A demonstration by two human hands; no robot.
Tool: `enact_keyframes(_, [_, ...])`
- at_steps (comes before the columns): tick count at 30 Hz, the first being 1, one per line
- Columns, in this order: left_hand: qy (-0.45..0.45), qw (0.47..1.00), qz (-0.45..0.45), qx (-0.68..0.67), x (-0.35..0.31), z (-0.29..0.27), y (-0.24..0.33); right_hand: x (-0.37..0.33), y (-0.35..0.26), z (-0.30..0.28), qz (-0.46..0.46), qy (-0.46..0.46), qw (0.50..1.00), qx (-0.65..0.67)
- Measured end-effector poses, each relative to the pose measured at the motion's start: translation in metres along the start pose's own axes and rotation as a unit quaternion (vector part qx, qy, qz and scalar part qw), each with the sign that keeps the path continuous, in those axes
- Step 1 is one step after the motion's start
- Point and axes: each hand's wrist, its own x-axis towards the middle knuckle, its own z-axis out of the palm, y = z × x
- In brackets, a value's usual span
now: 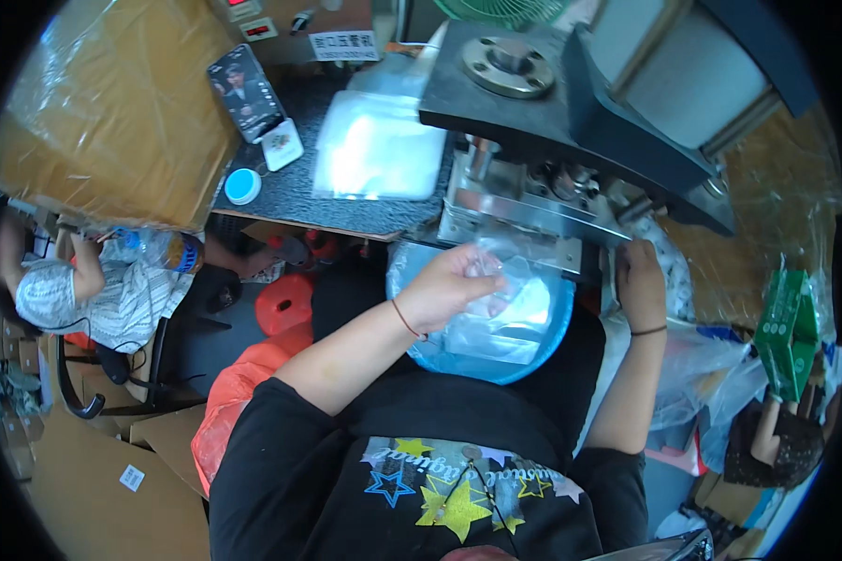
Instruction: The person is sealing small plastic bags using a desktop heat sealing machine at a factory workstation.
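My left hand [451, 283] is closed, thumb against fingers, on a clear plastic bag [503, 251] in front of the press machine [533, 210]. Below that hand a blue basin [557, 341] sits on my lap, with clear plastic bags [505, 327] lying in it. My right hand [640, 276] is at the right end of the machine's metal bar, its fingers curled; whatever they may grip is hidden. On the dark tabletop left of the machine lies a stack of clear plastic bags [379, 145].
A phone [245, 92], a small white box [283, 145] and a blue-lidded jar [243, 186] are on the tabletop [346, 217]. A film-wrapped carton [112, 112] stands at the left. Beyond are a red stool [283, 304] and two other people, one each side.
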Motion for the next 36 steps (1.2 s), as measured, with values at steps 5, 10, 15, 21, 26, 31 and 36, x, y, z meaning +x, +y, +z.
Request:
enact_keyframes(5, [0.299,0.626,0.438,0.571,0.007,-0.061,0.056,-0.006,0.002,0.006,0.085,0.035,0.996,-0.008])
enact_keyframes(10, [0.2,0.512,0.241,0.8,-0.023,-0.08,0.049,-0.014,-0.011,-0.011,0.048,0.119,0.992,0.017])
enact_keyframes(15, [0.225,0.775,0.268,0.526,-0.053,-0.067,0.041,-0.023,-0.07,-0.016,0.044,0.085,0.983,0.156])
enact_keyframes(21, [0.085,0.889,0.192,0.407,-0.056,-0.02,0.034,-0.015,-0.124,-0.017,-0.093,0.039,0.935,0.341])
enact_keyframes(26, [-0.032,0.983,0.047,0.177,-0.052,0.007,0.004,0.0,-0.144,-0.012,-0.181,0.053,0.94,0.286])
enact_keyframes(31, [-0.161,0.985,-0.047,0.033,-0.05,0.025,-0.005,-0.014,-0.119,-0.031,-0.109,-0.009,0.962,0.252])
enact_keyframes(36, [-0.178,0.978,-0.098,0.047,-0.043,0.033,-0.008,-0.01,-0.107,-0.039,-0.141,-0.091,0.96,0.226])
